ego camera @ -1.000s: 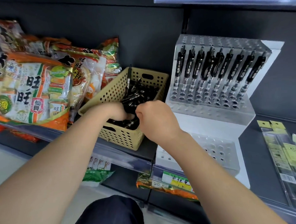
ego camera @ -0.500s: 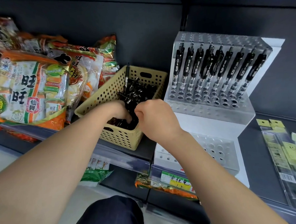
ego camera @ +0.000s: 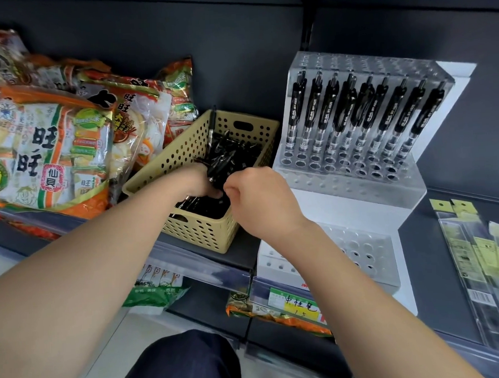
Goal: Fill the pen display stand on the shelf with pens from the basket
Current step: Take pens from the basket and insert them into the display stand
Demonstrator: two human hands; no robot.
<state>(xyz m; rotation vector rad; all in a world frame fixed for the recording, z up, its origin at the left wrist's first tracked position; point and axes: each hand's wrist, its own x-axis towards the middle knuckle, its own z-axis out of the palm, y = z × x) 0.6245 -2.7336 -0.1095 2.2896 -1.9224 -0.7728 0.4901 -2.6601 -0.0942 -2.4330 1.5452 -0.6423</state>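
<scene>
the left grip [ego camera: 197, 183] is down inside the basket, fingers curled round a bunch of pens [ego camera: 219, 168] whose black barrels splay up and away past its knuckles. the right grip [ego camera: 260, 201] touches it from the right, fingers curled tight, with thumb and forefinger tips at the near end of that bunch. whether it has a pen pinched i cannot tell, as the tips are hidden against the left one. both grips sit over the near end of the basket [ego camera: 198, 235], a tan perforated one, with the right one above its near right corner. beyond the grips loose pens [ego camera: 235, 153] lie heaped in the basket, and a single pen [ego camera: 212, 127] stands upright against its far left wall. just right of the grips is the pen display stand [ego camera: 355, 190], of clear stepped plastic, close against the basket's right side. its upper tier holds a row of pens [ego camera: 362, 110] leaning back, with rows of holes in front of them, and its lower tier [ego camera: 367, 252] lies partly under the right forearm. left of the grips, beside the basket, snack bags [ego camera: 46, 147] lean in a pile. all stand on the dark shelf [ego camera: 425, 266], where flat packets [ego camera: 483, 263] lie far to the right. below the grips a price label [ego camera: 294, 303] sits on the shelf edge, and a knee in dark cloth [ego camera: 179, 363] shows nearest.
</scene>
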